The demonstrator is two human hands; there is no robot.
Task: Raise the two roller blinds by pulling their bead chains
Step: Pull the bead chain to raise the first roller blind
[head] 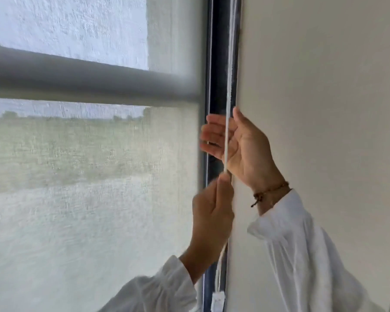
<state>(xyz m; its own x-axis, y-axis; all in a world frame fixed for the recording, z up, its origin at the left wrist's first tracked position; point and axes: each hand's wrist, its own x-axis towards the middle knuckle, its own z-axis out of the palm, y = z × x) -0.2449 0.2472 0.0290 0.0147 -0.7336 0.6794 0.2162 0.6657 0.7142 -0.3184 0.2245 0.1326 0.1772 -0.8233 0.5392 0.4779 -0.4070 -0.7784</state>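
Note:
A translucent white roller blind (95, 199) covers the window on the left. A grey horizontal bar (88, 84) crosses it; I cannot tell whether it belongs to a blind or to the window. A white bead chain (229, 70) hangs in the dark gap between the blind's right edge and the wall. My left hand (212, 212) is shut on the chain, thumb and fingers pinching it. Just above, my right hand (239, 143) is spread with fingers apart; the chain runs across its palm. A second thin white chain (210, 52) hangs at the blind's edge.
A plain cream wall (324, 86) fills the right side. The dark window frame (220, 64) runs vertically beside it. A small white chain holder (217, 300) sits low in the gap. Both arms wear white sleeves; a brown cord bracelet (269, 193) is on the right wrist.

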